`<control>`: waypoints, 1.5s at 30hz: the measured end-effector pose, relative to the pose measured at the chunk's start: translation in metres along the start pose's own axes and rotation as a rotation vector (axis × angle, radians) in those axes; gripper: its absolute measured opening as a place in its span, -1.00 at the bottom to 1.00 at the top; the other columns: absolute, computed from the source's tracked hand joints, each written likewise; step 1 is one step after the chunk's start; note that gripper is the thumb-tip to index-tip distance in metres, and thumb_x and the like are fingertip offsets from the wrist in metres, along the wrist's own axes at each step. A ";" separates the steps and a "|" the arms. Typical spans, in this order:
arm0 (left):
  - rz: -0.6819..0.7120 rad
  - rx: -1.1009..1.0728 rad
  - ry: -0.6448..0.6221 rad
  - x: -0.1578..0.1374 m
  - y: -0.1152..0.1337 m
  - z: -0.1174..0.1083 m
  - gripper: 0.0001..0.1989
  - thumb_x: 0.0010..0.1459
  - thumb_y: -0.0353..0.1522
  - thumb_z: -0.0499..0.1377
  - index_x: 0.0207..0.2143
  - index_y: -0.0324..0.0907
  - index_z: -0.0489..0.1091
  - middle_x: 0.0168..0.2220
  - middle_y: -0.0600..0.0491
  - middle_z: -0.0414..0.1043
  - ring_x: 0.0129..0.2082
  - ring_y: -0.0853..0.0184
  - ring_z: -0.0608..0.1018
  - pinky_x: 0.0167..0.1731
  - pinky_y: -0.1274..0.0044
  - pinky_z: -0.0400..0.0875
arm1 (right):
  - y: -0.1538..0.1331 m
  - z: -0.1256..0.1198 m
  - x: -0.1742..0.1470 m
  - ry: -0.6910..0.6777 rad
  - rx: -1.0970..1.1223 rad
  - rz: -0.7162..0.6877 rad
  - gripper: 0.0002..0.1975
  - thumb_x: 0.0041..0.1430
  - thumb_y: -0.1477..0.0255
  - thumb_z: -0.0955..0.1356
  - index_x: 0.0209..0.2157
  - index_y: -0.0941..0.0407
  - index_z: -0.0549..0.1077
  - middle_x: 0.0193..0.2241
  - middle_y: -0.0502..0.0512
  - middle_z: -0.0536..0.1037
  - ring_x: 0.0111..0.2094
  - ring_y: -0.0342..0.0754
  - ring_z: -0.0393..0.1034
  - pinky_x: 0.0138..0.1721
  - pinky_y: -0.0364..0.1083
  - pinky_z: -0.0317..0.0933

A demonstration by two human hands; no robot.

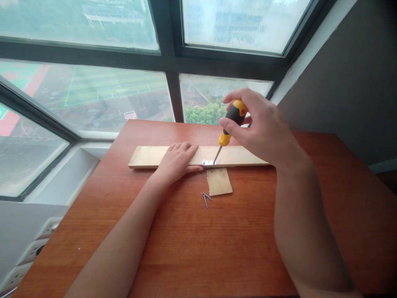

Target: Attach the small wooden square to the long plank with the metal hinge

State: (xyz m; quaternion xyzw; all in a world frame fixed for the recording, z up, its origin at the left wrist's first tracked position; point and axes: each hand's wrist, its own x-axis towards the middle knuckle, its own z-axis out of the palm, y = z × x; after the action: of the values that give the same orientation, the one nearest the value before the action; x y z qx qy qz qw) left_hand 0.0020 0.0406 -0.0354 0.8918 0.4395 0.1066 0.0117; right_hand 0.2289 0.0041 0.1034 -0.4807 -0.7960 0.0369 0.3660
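My right hand (260, 126) grips a yellow and black screwdriver (235, 116) by its handle. The shaft slants down to the left, its tip at the right end of a small metal hinge or plate (208, 162) by the near edge of a long pale wooden board (149, 155). Flat on that board rests my left hand (180, 159), fingers stretched out and thumb along the near edge, just left of the metal piece. A small square of thin wood (219, 182) lies in front of the board. Near its lower left corner are a few loose screws (205, 199).
Everything lies on a reddish-brown wooden table (198, 248). Behind it stand large windows with a dark frame (169, 62). A grey wall (347, 91) rises at the right. White power sockets (31, 251) sit low at the left, beside the table edge.
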 end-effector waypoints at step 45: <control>0.006 -0.005 -0.018 0.001 0.000 -0.002 -0.27 0.09 0.13 0.06 0.18 -0.11 0.18 0.01 -0.14 0.33 -0.02 0.05 0.39 0.00 0.31 0.22 | -0.001 -0.001 -0.002 -0.048 0.110 -0.003 -0.60 0.17 0.42 0.32 0.06 -0.01 0.32 -0.18 0.02 0.52 -0.21 -0.01 0.44 -0.17 0.01 0.35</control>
State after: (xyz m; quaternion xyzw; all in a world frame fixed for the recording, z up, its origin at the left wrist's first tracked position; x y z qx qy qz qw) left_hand 0.0020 0.0410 -0.0332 0.8940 0.4364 0.0996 0.0174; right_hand 0.2292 0.0020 0.1033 -0.4575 -0.8022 0.0914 0.3725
